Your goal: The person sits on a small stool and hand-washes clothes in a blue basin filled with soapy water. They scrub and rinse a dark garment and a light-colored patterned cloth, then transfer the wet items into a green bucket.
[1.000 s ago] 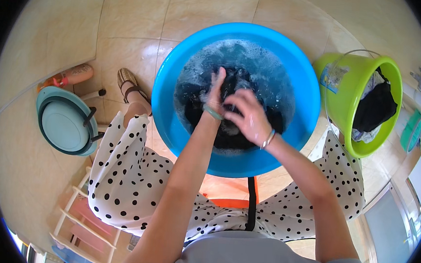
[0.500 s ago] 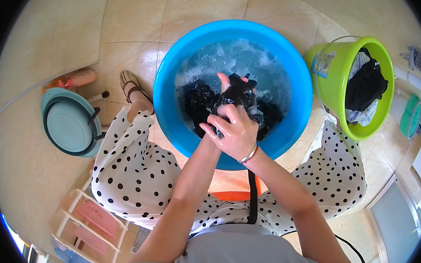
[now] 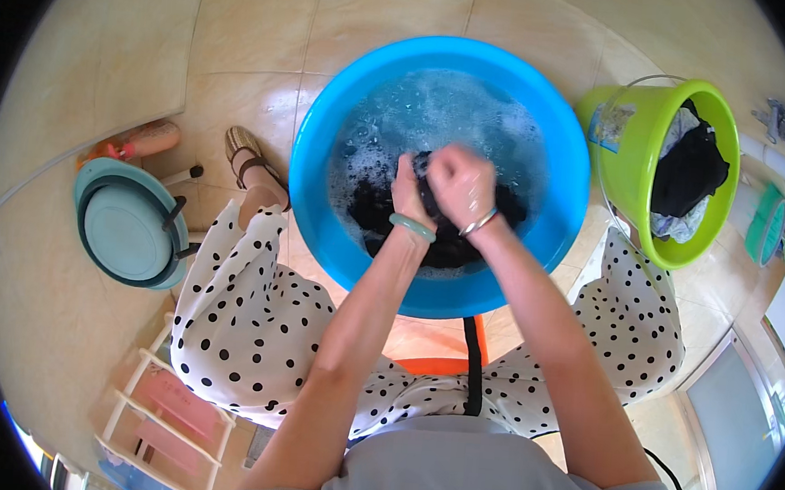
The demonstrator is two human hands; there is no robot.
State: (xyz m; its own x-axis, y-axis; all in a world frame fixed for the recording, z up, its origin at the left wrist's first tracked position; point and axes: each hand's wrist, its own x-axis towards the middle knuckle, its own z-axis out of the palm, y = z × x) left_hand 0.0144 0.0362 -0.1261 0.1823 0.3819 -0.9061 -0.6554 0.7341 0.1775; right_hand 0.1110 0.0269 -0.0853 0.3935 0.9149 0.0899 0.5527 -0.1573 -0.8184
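Note:
A wide blue basin [image 3: 307,230] of soapy water sits between my knees, with wet black clothing [image 3: 372,209] bunched in its near half. My left hand [image 3: 409,194], a green bangle at its wrist, is closed round part of the black cloth. Close beside it on the right, my right hand [image 3: 462,184] forms a fist on the same cloth, a little blurred, with a silver bracelet below. Some black cloth shows between the two hands; the rest hangs into the water beneath them.
To the right stands a lime-green bucket [image 3: 612,160] holding black and grey clothes [image 3: 692,170]. A folded pale-green basin [image 3: 129,231] leans at the left near a pink bottle [image 3: 152,139]. A white and pink rack [image 3: 177,403] is at lower left. An orange object [image 3: 430,365] shows under the blue basin's near edge.
My right hand has lifted off my left wrist and moved up and right into a fist. My left hand has drawn nearer and turned, and the black cloth has dropped lower in the water.

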